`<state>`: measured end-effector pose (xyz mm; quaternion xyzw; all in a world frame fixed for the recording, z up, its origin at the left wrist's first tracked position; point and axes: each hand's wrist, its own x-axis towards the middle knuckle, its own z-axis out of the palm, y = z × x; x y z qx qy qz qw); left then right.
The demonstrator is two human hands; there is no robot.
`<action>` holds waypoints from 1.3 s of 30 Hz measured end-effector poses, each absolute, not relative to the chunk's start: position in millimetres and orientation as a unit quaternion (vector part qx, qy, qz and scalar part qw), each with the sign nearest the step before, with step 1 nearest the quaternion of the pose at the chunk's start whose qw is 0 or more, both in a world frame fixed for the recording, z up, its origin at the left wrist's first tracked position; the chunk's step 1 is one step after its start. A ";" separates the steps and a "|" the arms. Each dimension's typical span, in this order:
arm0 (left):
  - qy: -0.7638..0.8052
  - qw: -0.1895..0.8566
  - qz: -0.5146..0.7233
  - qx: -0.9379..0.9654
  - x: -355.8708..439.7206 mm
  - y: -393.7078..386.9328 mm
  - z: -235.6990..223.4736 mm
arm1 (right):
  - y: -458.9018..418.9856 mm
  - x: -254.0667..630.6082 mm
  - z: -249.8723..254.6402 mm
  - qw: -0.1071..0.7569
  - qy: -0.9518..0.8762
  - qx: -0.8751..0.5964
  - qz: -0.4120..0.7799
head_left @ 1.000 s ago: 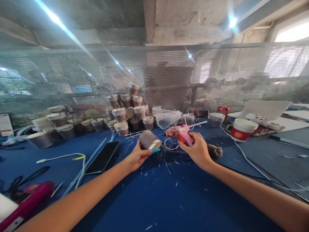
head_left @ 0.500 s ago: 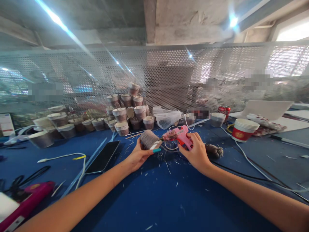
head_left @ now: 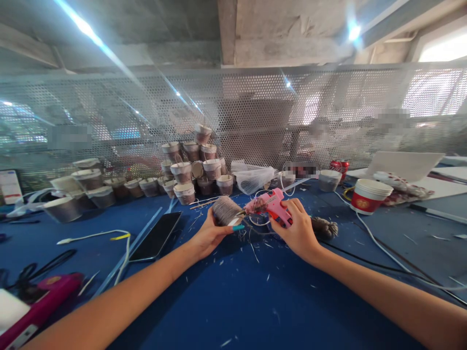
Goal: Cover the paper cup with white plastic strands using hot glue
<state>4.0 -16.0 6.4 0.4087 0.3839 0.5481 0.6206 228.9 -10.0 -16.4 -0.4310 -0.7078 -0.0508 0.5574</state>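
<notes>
My left hand (head_left: 208, 236) is wrapped round a small cup covered in grey yarn (head_left: 226, 211), tipped on its side with its white rim towards the right. In my right hand (head_left: 298, 228) is a pink glue gun (head_left: 272, 204), its handle gripped and its nozzle touching or very close to the cup near the rim. A clear glue stick (head_left: 299, 183) pokes out of the gun's back end. Behind my right hand lies a bundle of grey-brown yarn (head_left: 324, 227), from which a strand seems to run towards the cup.
Stacked yarn-wrapped cups (head_left: 181, 171) with handles stand at the back, more cups (head_left: 87, 180) at the left. A black phone (head_left: 156, 238) lies left of my hands, a magenta tool (head_left: 44, 301) nearer me. Red-and-white paper cups (head_left: 368, 197) and a cable (head_left: 372, 240) are at the right.
The glue gun's nozzle has shifted slightly left and down along the cup's rim. The gun has tilted a little. My left hand keeps its hold on the cup.
</notes>
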 end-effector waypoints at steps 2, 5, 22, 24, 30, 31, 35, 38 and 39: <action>0.384 0.621 0.549 0.407 4.5 -15.9 6.8 | -10.7 228.6 -15.9 0.552 -0.710 -0.433 -0.051; 0.378 0.622 0.551 0.409 4.8 -14.6 5.5 | -11.2 229.4 -15.2 0.548 -0.713 -0.433 -0.053; 0.388 0.609 0.557 0.411 8.7 -14.0 3.7 | -10.7 236.6 -13.7 0.544 -0.720 -0.422 -0.086; 0.388 0.611 0.555 0.409 8.9 -14.2 4.3 | -10.3 237.2 -13.7 0.541 -0.719 -0.428 -0.084; 0.390 0.614 0.551 0.409 8.3 -14.8 5.6 | -9.7 237.8 -13.9 0.538 -0.713 -0.442 -0.080; 0.388 0.613 0.553 0.409 7.8 -14.2 4.8 | -9.7 238.0 -13.9 0.537 -0.713 -0.444 -0.079; 0.377 0.614 0.554 0.417 5.7 -10.9 0.0 | -8.6 239.9 -14.7 0.536 -0.709 -0.452 -0.077; 0.375 0.615 0.556 0.415 5.5 -9.8 -1.0 | -6.8 241.8 -15.5 0.534 -0.707 -0.456 -0.080; 0.378 0.614 0.558 0.411 5.6 -9.8 -0.6 | -6.2 242.3 -15.8 0.534 -0.707 -0.457 -0.082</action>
